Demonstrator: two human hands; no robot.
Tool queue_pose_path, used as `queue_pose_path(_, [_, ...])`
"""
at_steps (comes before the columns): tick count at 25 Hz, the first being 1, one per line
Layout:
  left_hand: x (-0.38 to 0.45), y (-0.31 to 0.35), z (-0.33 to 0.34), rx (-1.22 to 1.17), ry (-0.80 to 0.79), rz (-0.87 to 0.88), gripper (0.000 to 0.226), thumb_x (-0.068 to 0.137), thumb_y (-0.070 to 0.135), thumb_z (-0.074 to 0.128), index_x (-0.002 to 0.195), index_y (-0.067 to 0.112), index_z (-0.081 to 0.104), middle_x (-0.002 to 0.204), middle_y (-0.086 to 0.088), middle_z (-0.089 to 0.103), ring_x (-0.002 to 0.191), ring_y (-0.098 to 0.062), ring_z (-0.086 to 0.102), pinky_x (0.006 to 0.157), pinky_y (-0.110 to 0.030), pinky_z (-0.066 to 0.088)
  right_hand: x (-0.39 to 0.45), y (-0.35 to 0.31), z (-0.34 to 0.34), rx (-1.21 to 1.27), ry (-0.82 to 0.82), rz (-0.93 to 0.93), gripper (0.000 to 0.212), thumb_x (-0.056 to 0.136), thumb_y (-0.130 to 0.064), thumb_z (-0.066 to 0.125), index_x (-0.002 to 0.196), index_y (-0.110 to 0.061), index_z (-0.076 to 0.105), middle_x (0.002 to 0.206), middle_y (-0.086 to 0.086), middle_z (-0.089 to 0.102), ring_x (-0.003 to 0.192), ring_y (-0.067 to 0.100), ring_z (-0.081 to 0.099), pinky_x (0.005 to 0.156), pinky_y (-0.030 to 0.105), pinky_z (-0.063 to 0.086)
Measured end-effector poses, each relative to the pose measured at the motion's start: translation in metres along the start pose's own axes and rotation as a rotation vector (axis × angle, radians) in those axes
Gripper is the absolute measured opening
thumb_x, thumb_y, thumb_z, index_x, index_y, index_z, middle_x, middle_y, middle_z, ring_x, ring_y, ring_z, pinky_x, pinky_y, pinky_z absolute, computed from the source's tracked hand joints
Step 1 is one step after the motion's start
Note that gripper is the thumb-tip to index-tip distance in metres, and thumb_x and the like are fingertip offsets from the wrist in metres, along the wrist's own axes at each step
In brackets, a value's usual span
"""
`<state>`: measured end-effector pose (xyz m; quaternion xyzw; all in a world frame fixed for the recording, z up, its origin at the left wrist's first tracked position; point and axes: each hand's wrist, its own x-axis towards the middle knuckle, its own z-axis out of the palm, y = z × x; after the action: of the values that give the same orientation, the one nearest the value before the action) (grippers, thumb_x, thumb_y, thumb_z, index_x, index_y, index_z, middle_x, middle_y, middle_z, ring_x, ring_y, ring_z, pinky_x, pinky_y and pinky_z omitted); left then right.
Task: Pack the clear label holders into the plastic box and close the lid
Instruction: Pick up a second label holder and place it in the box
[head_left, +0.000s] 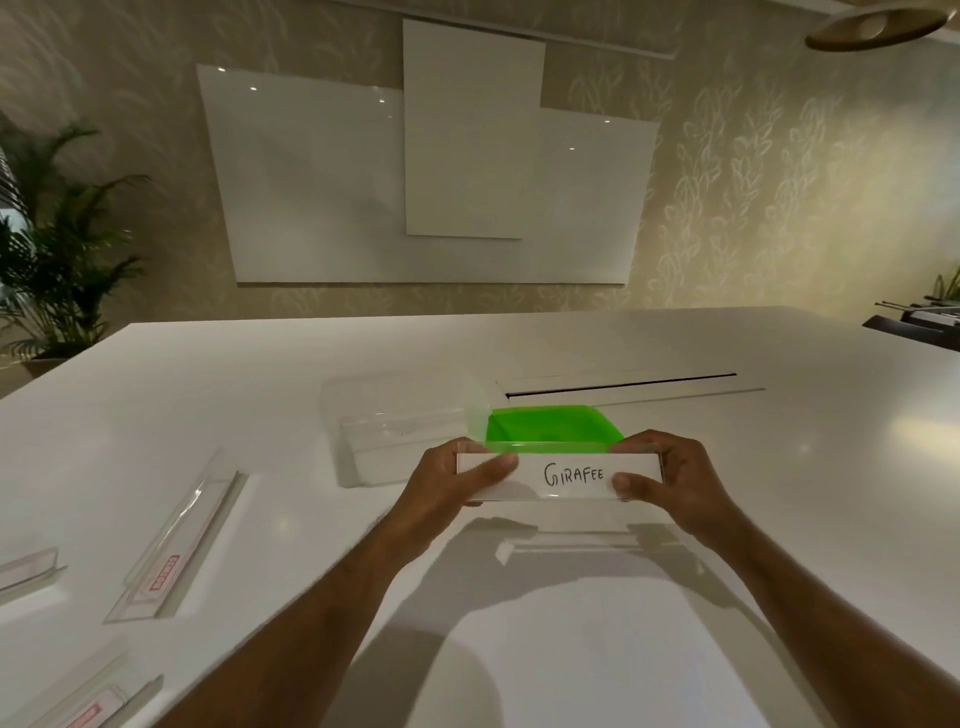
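I hold a clear label holder (563, 477) with a white card reading "GIRAFEE" above the table. My left hand (452, 475) grips its left end and my right hand (670, 480) grips its right end, thumbs on the front face. Just behind it lies the green lid (550, 423). The clear plastic box (405, 441) stands open to the left of the lid. More clear label holders lie at the left: one with a red label (179, 540), one at the far left edge (28, 569), one at the bottom left (88, 712).
The white table (779, 519) has a long cable slot (621, 385) behind the lid. A potted plant (57, 260) stands at the far left and white boards (431, 176) hang on the wall beyond the table.
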<state>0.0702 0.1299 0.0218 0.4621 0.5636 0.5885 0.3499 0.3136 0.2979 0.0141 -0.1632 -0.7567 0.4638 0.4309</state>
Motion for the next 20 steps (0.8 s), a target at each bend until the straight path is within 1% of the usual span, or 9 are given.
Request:
queue_pose_path(2, [0.000, -0.003, -0.011, 0.156, 0.000, 0.071, 0.046, 0.064, 0.047, 0.087, 0.096, 0.017, 0.073, 0.088, 0.005, 0.076, 0.081, -0.015, 0.071, 0.074, -0.027, 0.053, 0.004, -0.004, 0.007, 0.042, 0.000, 0.003, 0.028, 0.061, -0.006, 0.082, 0.087, -0.006, 0.073, 0.084, 0.003, 0.073, 0.080, 0.019, 0.070, 0.062, 0.030, 0.059])
queue_pose_path(3, [0.002, -0.003, -0.017, 0.216, 0.012, 0.084, 0.045, 0.063, 0.047, 0.088, 0.095, 0.018, 0.074, 0.090, 0.003, 0.076, 0.082, -0.018, 0.072, 0.073, -0.028, 0.052, 0.008, -0.005, 0.010, 0.035, 0.001, 0.002, 0.028, 0.061, -0.006, 0.081, 0.087, -0.004, 0.072, 0.084, 0.003, 0.073, 0.080, 0.019, 0.070, 0.064, 0.030, 0.059])
queue_pose_path(5, [0.004, 0.003, -0.029, 0.299, 0.031, 0.101, 0.043, 0.060, 0.048, 0.089, 0.091, 0.020, 0.076, 0.091, 0.004, 0.076, 0.084, -0.017, 0.072, 0.072, -0.027, 0.052, 0.016, -0.006, 0.016, -0.027, -0.008, -0.005, 0.035, 0.061, -0.020, 0.088, 0.088, -0.006, 0.072, 0.086, 0.005, 0.074, 0.081, 0.022, 0.070, 0.068, 0.033, 0.059])
queue_pose_path(7, [0.008, 0.013, -0.045, 0.400, 0.038, 0.124, 0.035, 0.061, 0.045, 0.091, 0.087, 0.025, 0.077, 0.087, 0.012, 0.076, 0.081, -0.005, 0.071, 0.069, -0.019, 0.052, 0.028, -0.008, 0.025, -0.145, -0.015, -0.011, 0.044, 0.054, -0.039, 0.092, 0.088, -0.017, 0.075, 0.089, 0.004, 0.074, 0.080, 0.022, 0.070, 0.069, 0.034, 0.056])
queue_pose_path(8, [0.010, 0.019, -0.054, 0.460, 0.045, 0.133, 0.033, 0.062, 0.045, 0.091, 0.087, 0.028, 0.077, 0.086, 0.015, 0.076, 0.079, 0.000, 0.070, 0.068, -0.016, 0.051, 0.035, -0.011, 0.030, -0.191, -0.028, -0.010, 0.045, 0.052, -0.042, 0.092, 0.087, -0.020, 0.075, 0.089, 0.002, 0.074, 0.079, 0.020, 0.070, 0.070, 0.033, 0.056])
queue_pose_path(10, [0.016, 0.032, -0.073, 0.585, 0.069, 0.155, 0.040, 0.061, 0.048, 0.090, 0.094, 0.029, 0.077, 0.091, 0.014, 0.076, 0.083, -0.002, 0.070, 0.068, -0.017, 0.053, 0.052, -0.019, 0.042, -0.255, -0.064, 0.007, 0.045, 0.050, -0.041, 0.090, 0.089, -0.024, 0.074, 0.090, 0.001, 0.075, 0.080, 0.015, 0.072, 0.073, 0.032, 0.058])
queue_pose_path(13, [0.030, 0.049, -0.099, 0.756, 0.112, 0.184, 0.060, 0.062, 0.051, 0.088, 0.112, 0.020, 0.075, 0.105, 0.010, 0.071, 0.094, -0.011, 0.068, 0.071, -0.015, 0.050, 0.081, -0.036, 0.062, -0.433, -0.152, -0.010, 0.046, 0.052, -0.048, 0.085, 0.094, -0.035, 0.071, 0.092, -0.009, 0.074, 0.078, 0.004, 0.071, 0.070, 0.018, 0.056])
queue_pose_path(17, [0.051, 0.067, -0.126, 0.886, 0.140, 0.249, 0.056, 0.068, 0.045, 0.087, 0.114, 0.015, 0.075, 0.110, 0.000, 0.075, 0.088, -0.011, 0.067, 0.067, -0.007, 0.043, 0.127, -0.044, 0.085, -0.596, -0.226, -0.061, 0.048, 0.063, -0.040, 0.086, 0.106, -0.025, 0.071, 0.097, -0.008, 0.074, 0.087, 0.008, 0.070, 0.077, 0.014, 0.053])
queue_pose_path(20, [0.069, 0.069, -0.143, 0.965, 0.171, 0.242, 0.056, 0.069, 0.047, 0.085, 0.115, 0.016, 0.075, 0.110, -0.003, 0.076, 0.089, -0.016, 0.069, 0.074, -0.016, 0.051, 0.160, -0.039, 0.101, -0.690, -0.266, -0.087, 0.053, 0.066, -0.040, 0.085, 0.113, -0.021, 0.069, 0.108, -0.003, 0.073, 0.091, 0.013, 0.069, 0.083, 0.020, 0.053])
